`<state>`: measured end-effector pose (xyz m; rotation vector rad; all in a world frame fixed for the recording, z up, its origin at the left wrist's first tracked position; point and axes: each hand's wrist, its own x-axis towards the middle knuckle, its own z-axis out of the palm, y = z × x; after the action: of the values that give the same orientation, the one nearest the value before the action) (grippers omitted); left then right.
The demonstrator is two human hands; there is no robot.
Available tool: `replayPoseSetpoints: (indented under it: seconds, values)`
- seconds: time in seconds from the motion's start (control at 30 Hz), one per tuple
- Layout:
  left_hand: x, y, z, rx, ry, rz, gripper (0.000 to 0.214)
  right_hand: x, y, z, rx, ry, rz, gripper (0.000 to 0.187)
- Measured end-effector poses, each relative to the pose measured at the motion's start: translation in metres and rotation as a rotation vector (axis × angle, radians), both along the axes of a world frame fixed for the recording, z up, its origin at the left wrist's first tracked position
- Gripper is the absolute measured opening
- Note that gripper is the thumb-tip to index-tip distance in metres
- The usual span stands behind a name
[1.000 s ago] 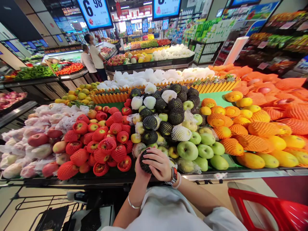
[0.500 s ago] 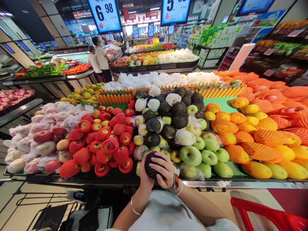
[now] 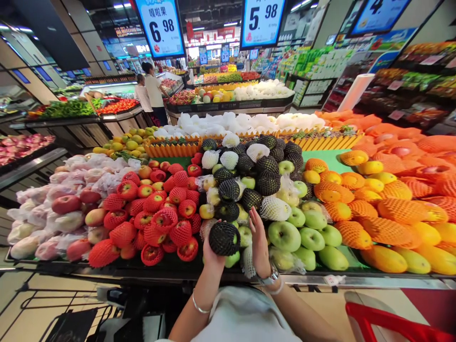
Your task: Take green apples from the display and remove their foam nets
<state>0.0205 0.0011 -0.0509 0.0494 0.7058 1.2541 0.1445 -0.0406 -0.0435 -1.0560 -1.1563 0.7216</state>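
Note:
My left hand (image 3: 213, 259) holds an apple in a black foam net (image 3: 224, 237), its greenish skin showing at the opening on the right. To its right, my right hand (image 3: 261, 244) stands upright with the fingers stretched out, apart from the fruit. Beneath and between the hands lie green apples (image 3: 245, 235) and a white foam net (image 3: 248, 261). Just beyond is a heap of fruit in black nets (image 3: 252, 199). Large bare green apples (image 3: 284, 236) sit to the right of my right hand, and red-netted apples (image 3: 166, 218) to the left of my left hand.
Bagged apples (image 3: 59, 221) fill the far left of the stand, yellow mangoes in orange nets (image 3: 394, 213) the right. A metal rim (image 3: 370, 281) runs along the front. Below are a wire cart (image 3: 53, 299) and a red chair-like frame (image 3: 388, 323). Two people (image 3: 153, 92) stand farther back.
My right hand has come off the black-netted apple and moved right, its fingers now straight. The apple stays in my left hand, with more of it showing.

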Motion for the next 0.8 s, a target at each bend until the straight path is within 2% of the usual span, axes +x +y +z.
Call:
replayPoseSetpoints:
  seconds: [0.07, 0.13, 0.17, 0.27, 0.37, 0.43, 0.53, 0.6, 0.67, 0.73, 0.8]
  values:
    - [0.001, -0.001, 0.004, 0.074, 0.078, 0.076, 0.026, -0.005, -0.003, -0.008, -0.111, 0.184, 0.103, 0.055]
    - [0.003, -0.004, 0.007, 0.174, 0.206, 0.132, 0.029, -0.015, -0.008, -0.016, -0.167, 0.253, 0.197, 0.061]
    - [0.005, -0.007, 0.008, 0.227, 0.298, 0.15, 0.032, -0.021, -0.011, -0.02, -0.172, 0.267, 0.201, 0.066]
    - [0.011, -0.013, 0.011, 0.382, 0.565, 0.121, 0.041, -0.033, -0.016, -0.027, -0.183, 0.372, 0.096, 0.076]
    - [0.013, -0.012, 0.016, 0.513, 0.516, 0.079, 0.053, -0.027, -0.011, -0.024, -0.235, 0.578, 0.039, 0.07]
    - [0.008, -0.007, 0.021, 0.6, 0.402, 0.133, 0.059, -0.011, 0.001, -0.013, -0.235, 0.678, -0.009, 0.067]
    - [-0.012, 0.001, 0.022, 0.682, 0.38, 0.272, 0.058, 0.022, 0.032, 0.013, -0.188, 0.661, -0.141, 0.062]
    - [-0.034, 0.004, 0.016, 0.66, 0.412, 0.334, 0.054, 0.044, 0.062, 0.029, -0.144, 0.604, -0.193, 0.058]
    - [-0.06, 0.001, 0.002, 0.598, 0.467, 0.376, 0.048, 0.06, 0.096, 0.041, -0.14, 0.582, -0.2, 0.058]
    - [-0.089, -0.007, -0.019, 0.544, 0.568, 0.444, 0.042, 0.068, 0.131, 0.046, -0.152, 0.557, -0.229, 0.058]
    - [-0.12, -0.02, -0.045, 0.485, 0.747, 0.603, 0.036, 0.071, 0.164, 0.046, -0.166, 0.515, -0.256, 0.06]
